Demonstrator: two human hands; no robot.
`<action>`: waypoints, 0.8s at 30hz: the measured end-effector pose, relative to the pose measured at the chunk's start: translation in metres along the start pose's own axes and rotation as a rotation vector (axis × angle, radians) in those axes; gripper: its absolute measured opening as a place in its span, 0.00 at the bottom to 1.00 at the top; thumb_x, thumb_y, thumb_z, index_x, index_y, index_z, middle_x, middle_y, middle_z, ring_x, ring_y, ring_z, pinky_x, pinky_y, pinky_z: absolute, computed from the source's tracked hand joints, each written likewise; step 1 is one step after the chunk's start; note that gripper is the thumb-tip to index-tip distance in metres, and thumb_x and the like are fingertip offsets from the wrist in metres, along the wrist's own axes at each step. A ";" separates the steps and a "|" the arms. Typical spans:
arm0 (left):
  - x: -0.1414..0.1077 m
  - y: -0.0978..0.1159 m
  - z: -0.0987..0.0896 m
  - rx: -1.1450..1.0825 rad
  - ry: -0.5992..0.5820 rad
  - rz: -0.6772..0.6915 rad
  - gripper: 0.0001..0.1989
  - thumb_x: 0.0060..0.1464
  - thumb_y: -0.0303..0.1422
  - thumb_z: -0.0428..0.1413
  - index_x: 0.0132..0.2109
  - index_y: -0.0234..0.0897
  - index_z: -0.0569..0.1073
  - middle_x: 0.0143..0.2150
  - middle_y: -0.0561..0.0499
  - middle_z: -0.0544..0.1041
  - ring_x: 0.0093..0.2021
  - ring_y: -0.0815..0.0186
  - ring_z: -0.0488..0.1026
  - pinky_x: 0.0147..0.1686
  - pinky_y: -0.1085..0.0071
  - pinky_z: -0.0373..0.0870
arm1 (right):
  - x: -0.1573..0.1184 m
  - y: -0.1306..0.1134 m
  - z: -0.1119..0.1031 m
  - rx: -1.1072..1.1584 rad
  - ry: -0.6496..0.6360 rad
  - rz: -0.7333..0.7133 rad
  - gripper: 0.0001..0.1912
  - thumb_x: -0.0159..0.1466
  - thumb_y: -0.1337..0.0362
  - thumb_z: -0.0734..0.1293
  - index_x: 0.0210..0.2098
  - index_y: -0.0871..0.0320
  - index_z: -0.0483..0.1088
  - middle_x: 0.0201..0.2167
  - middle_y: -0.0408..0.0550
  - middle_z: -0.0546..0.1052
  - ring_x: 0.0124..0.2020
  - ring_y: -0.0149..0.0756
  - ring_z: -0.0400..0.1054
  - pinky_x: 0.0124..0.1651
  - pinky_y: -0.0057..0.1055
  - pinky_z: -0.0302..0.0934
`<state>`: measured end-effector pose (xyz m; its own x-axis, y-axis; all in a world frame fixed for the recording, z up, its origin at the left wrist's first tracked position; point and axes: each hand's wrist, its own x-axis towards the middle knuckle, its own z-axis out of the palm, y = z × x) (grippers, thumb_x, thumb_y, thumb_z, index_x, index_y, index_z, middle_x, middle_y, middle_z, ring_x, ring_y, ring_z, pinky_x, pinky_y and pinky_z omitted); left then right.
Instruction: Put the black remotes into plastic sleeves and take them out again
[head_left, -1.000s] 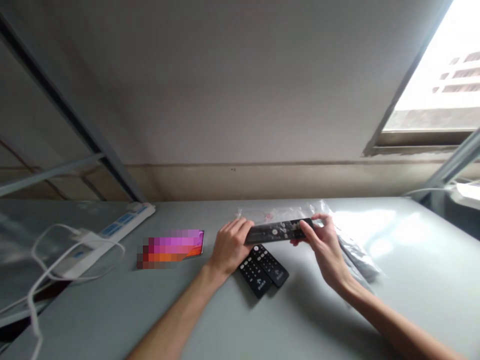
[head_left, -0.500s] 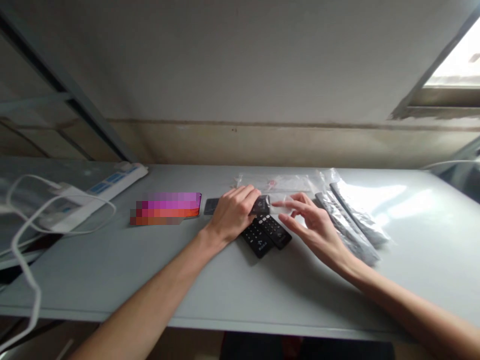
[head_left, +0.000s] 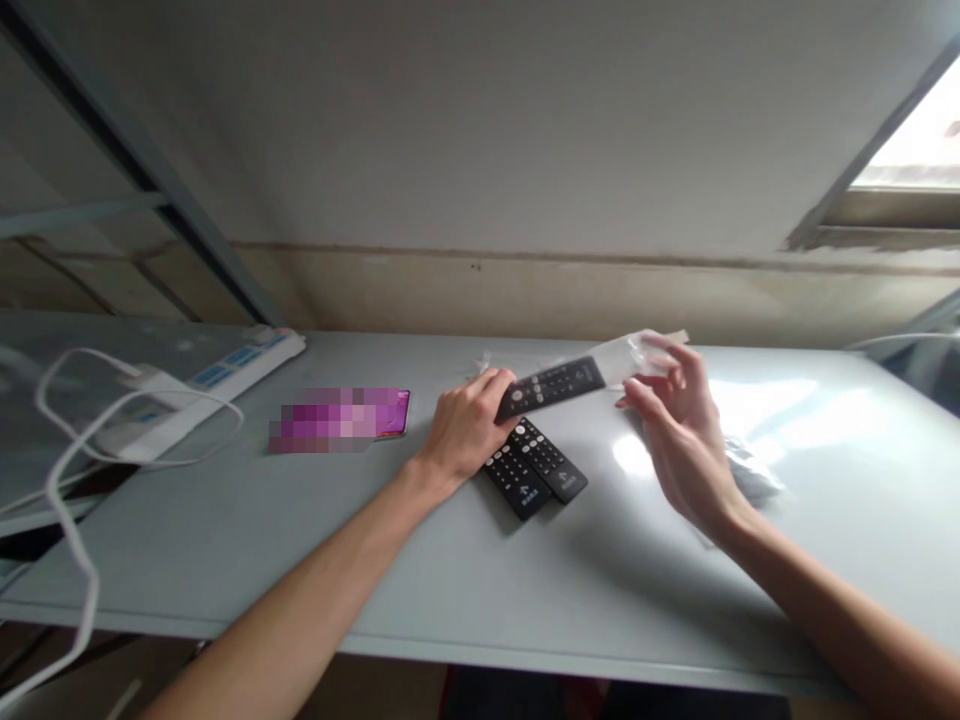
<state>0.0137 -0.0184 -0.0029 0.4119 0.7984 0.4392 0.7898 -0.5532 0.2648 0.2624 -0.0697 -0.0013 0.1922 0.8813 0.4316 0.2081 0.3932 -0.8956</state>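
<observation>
My left hand [head_left: 469, 420] is closed around one end of a black remote control [head_left: 555, 387], which is raised off the desk and tilts up toward the right. Over the remote's far end and beyond it stretches a clear plastic bag [head_left: 621, 360]. My right hand [head_left: 679, 430], a little blurred, has its fingers curled at the bag's outer end. Two more black remotes lie side by side under the left hand: a left one [head_left: 517, 487] and a right one [head_left: 553, 462]. Their upper ends are partly covered by that hand.
A phone [head_left: 394, 412] lies left of my hands. Farther left are a white power strip [head_left: 262, 352] and a looped white cable [head_left: 84, 570]. A silvery plastic package [head_left: 754, 470] is partly hidden behind my right wrist. Flat clear plastic [head_left: 484, 365] lies toward the wall.
The held remote has lifted, shifted right and tilted upward. My right hand has moved right and up, and the clear bag now reaches farther right. The two lower remotes stay put.
</observation>
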 end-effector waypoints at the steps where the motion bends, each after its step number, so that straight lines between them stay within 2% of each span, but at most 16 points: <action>1: 0.000 0.000 0.000 -0.011 0.008 -0.017 0.10 0.63 0.27 0.62 0.49 0.41 0.73 0.48 0.49 0.82 0.45 0.57 0.82 0.42 0.66 0.76 | -0.002 0.000 0.003 0.066 0.001 0.041 0.26 0.71 0.49 0.71 0.66 0.41 0.67 0.58 0.47 0.74 0.52 0.39 0.73 0.50 0.37 0.72; 3: -0.001 0.000 0.000 -0.032 0.013 -0.013 0.12 0.63 0.27 0.62 0.52 0.41 0.73 0.50 0.48 0.82 0.47 0.57 0.83 0.43 0.65 0.77 | -0.007 0.000 0.009 0.193 -0.083 0.163 0.29 0.69 0.49 0.73 0.66 0.43 0.66 0.57 0.48 0.76 0.53 0.41 0.73 0.52 0.39 0.73; 6: -0.001 0.001 0.001 -0.076 -0.042 0.113 0.19 0.63 0.28 0.62 0.59 0.41 0.72 0.53 0.48 0.82 0.49 0.56 0.83 0.44 0.65 0.78 | -0.014 0.003 0.015 0.185 -0.266 0.324 0.19 0.69 0.46 0.73 0.50 0.53 0.79 0.47 0.50 0.81 0.49 0.43 0.75 0.54 0.41 0.72; 8: -0.001 0.002 0.001 -0.122 -0.071 0.209 0.24 0.64 0.30 0.61 0.65 0.41 0.69 0.57 0.48 0.81 0.52 0.56 0.82 0.47 0.65 0.79 | -0.014 0.003 0.016 0.187 -0.224 0.370 0.18 0.68 0.45 0.73 0.38 0.55 0.80 0.41 0.50 0.83 0.46 0.44 0.75 0.55 0.42 0.71; 10: -0.001 0.001 0.001 -0.165 -0.071 0.267 0.28 0.67 0.35 0.60 0.71 0.42 0.65 0.59 0.46 0.80 0.55 0.55 0.81 0.51 0.64 0.79 | -0.008 0.003 0.014 0.291 -0.107 0.348 0.17 0.67 0.47 0.74 0.36 0.55 0.80 0.40 0.49 0.83 0.47 0.44 0.75 0.57 0.42 0.70; 13: -0.001 -0.002 0.001 -0.177 -0.047 0.276 0.25 0.71 0.38 0.55 0.71 0.40 0.67 0.55 0.45 0.80 0.53 0.56 0.80 0.53 0.61 0.78 | 0.010 0.002 0.005 0.488 0.077 0.295 0.16 0.65 0.48 0.76 0.41 0.54 0.77 0.42 0.46 0.82 0.47 0.41 0.76 0.57 0.39 0.72; 15: 0.000 -0.005 0.002 -0.179 -0.048 0.249 0.19 0.72 0.35 0.52 0.66 0.39 0.73 0.50 0.46 0.80 0.51 0.57 0.79 0.53 0.59 0.77 | 0.021 0.004 -0.004 0.522 0.192 0.320 0.20 0.63 0.46 0.77 0.43 0.52 0.74 0.39 0.43 0.80 0.41 0.39 0.77 0.48 0.37 0.74; 17: 0.002 -0.007 0.005 -0.222 -0.088 0.243 0.15 0.71 0.32 0.52 0.59 0.39 0.78 0.48 0.46 0.79 0.51 0.58 0.78 0.53 0.59 0.76 | 0.027 0.008 -0.011 0.463 0.224 0.384 0.24 0.61 0.44 0.77 0.47 0.51 0.70 0.35 0.40 0.78 0.32 0.36 0.74 0.36 0.33 0.72; 19: 0.002 -0.010 0.008 -0.282 -0.133 0.264 0.13 0.70 0.31 0.53 0.54 0.39 0.80 0.48 0.47 0.79 0.52 0.58 0.77 0.55 0.58 0.76 | 0.026 0.012 -0.014 0.301 0.150 0.416 0.33 0.59 0.47 0.78 0.57 0.49 0.65 0.32 0.37 0.75 0.27 0.34 0.70 0.30 0.31 0.68; 21: 0.003 -0.012 0.010 -0.341 -0.158 0.282 0.12 0.69 0.32 0.55 0.52 0.40 0.82 0.49 0.46 0.79 0.53 0.58 0.77 0.56 0.57 0.76 | 0.020 0.017 -0.013 0.058 0.017 0.374 0.44 0.59 0.53 0.78 0.69 0.48 0.56 0.36 0.40 0.75 0.28 0.36 0.70 0.33 0.35 0.70; 22: 0.003 -0.013 0.011 -0.366 -0.163 0.285 0.11 0.68 0.32 0.56 0.52 0.40 0.82 0.48 0.46 0.80 0.52 0.58 0.77 0.57 0.58 0.76 | 0.016 0.020 -0.011 -0.077 -0.045 0.325 0.48 0.60 0.56 0.77 0.73 0.49 0.52 0.41 0.44 0.77 0.33 0.40 0.73 0.38 0.39 0.73; 24: 0.003 -0.015 0.012 -0.401 -0.171 0.284 0.10 0.68 0.34 0.58 0.49 0.40 0.83 0.48 0.46 0.80 0.52 0.59 0.78 0.56 0.59 0.76 | 0.009 0.025 -0.007 -0.323 -0.129 0.196 0.50 0.62 0.60 0.72 0.77 0.50 0.46 0.56 0.55 0.75 0.50 0.50 0.75 0.54 0.51 0.73</action>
<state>0.0083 -0.0051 -0.0156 0.6795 0.6123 0.4042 0.4139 -0.7747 0.4780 0.2761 -0.0537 -0.0193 0.1405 0.9652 0.2207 0.4746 0.1300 -0.8706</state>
